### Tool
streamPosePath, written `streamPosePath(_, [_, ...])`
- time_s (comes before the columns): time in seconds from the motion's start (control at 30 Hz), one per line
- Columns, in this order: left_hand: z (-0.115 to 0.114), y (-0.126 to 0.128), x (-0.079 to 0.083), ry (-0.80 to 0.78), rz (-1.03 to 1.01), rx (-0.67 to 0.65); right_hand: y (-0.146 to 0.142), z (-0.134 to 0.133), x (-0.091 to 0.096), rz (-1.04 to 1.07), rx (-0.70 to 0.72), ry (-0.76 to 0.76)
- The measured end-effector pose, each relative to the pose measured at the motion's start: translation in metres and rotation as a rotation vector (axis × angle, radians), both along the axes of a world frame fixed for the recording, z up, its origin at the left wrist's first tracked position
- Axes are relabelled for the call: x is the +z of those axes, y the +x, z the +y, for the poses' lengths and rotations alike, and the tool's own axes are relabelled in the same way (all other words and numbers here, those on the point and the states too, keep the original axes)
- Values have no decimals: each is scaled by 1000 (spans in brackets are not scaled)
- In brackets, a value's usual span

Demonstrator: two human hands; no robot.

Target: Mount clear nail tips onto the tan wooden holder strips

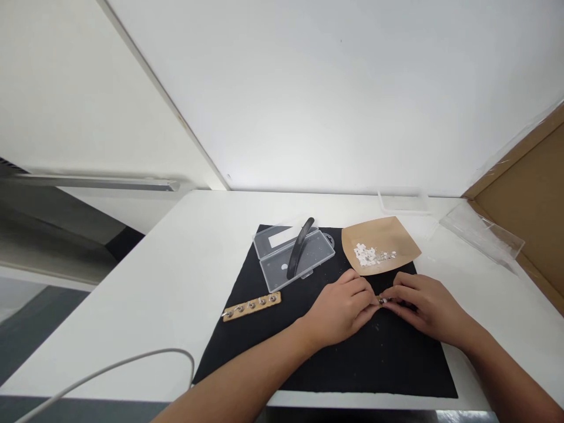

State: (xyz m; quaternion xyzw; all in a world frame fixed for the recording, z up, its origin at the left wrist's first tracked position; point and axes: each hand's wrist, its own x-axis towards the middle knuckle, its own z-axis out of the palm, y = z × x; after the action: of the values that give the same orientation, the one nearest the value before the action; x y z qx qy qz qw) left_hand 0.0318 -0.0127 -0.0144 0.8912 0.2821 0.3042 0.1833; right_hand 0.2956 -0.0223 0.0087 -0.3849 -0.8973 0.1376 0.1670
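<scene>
Left hand (341, 306), right hand (426, 305): both pinching one small shiny piece (382, 301); beyond the grip, curved brown paper (399, 238) bearing white chips (365, 255).

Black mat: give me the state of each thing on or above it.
Plastic case: open, lid back
Black curved piece: lying across the case
Studded strip: lying on the mat
Paper tray: holding white pieces
White pieces: loose
Left hand: pinching a small item
Right hand: pinching it too
Small item: mostly hidden
</scene>
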Motion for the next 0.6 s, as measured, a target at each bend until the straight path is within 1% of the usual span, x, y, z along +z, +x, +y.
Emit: streamPosePath(0.6, [0,0,1,-12,43,-1,-1,-1,2,4,-8,-6])
